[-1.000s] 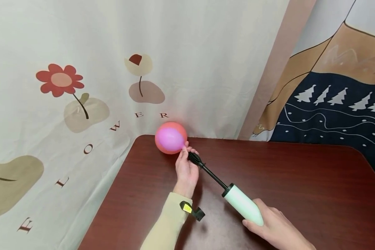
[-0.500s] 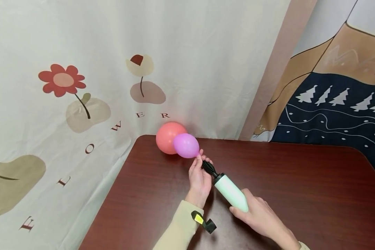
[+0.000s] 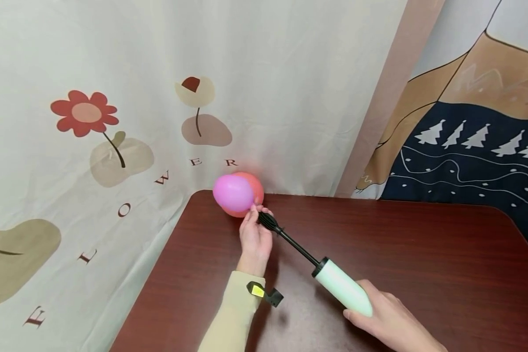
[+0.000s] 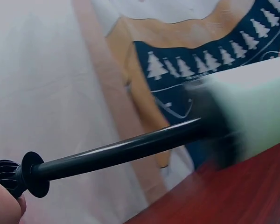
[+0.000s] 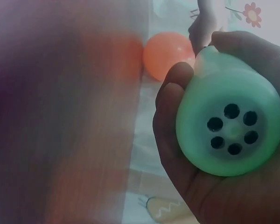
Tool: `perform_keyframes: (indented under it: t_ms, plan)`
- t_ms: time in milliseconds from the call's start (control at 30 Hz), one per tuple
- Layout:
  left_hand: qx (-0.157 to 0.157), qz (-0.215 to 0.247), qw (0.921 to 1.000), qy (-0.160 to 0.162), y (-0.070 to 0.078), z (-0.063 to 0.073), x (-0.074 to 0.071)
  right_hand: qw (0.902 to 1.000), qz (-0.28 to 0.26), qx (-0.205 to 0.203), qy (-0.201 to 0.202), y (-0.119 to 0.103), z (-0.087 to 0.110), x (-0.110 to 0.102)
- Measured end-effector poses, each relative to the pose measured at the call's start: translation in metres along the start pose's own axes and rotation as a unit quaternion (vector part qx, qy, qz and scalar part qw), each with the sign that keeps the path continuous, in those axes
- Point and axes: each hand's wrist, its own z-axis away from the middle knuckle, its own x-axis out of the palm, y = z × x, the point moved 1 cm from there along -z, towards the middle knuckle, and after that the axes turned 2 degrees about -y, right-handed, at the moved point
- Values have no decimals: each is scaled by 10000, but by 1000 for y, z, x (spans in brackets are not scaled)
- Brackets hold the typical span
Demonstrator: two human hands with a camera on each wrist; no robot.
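Observation:
A purple balloon (image 3: pixel 233 192) sits on the nozzle end of a hand balloon pump (image 3: pixel 344 287), pale green with a black rod (image 3: pixel 297 246). My left hand (image 3: pixel 255 237) pinches the balloon's neck and holds the pump's black ribbed end (image 4: pixel 7 175). The rod stands drawn out between the ribbed end and the green barrel. Around the barrel's rear curl the fingers of my right hand (image 3: pixel 391 315). In the right wrist view the rounded pump end, with several holes, faces the camera. Behind the purple balloon, an orange-red balloon (image 3: pixel 258 186) is partly covered.
The dark red-brown table (image 3: pixel 422 244) spans beneath both hands. A pale curtain (image 3: pixel 290 98) printed with flowers and letters hangs along its back and left. A cloth with white trees (image 3: pixel 466 161) hangs at the right.
Half a second ago the hands were close and the rod was pushed in. Now my left hand and the purple balloon are farther left, the barrel lower right, and the rod is drawn out again.

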Motion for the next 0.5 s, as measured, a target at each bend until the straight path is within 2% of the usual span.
perform_keyframes:
  t_ms: [100, 167, 300, 500]
  plan:
    - [85, 29, 10000, -29, 7, -1, -1, 9998, -58, 27, -198, 9, 5, -1]
    - [80, 26, 9999, -57, 6, 0, -2, 9996, -120, 9, -259, 12, 5, 1]
    - [47, -36, 9998, -183, -8, 9, 0, 9998, -117, -22, -149, 6, -1, 6]
    - [-11, -213, 9992, -331, -34, 24, 1, 9996, -55, -167, 209, -15, -14, 11]
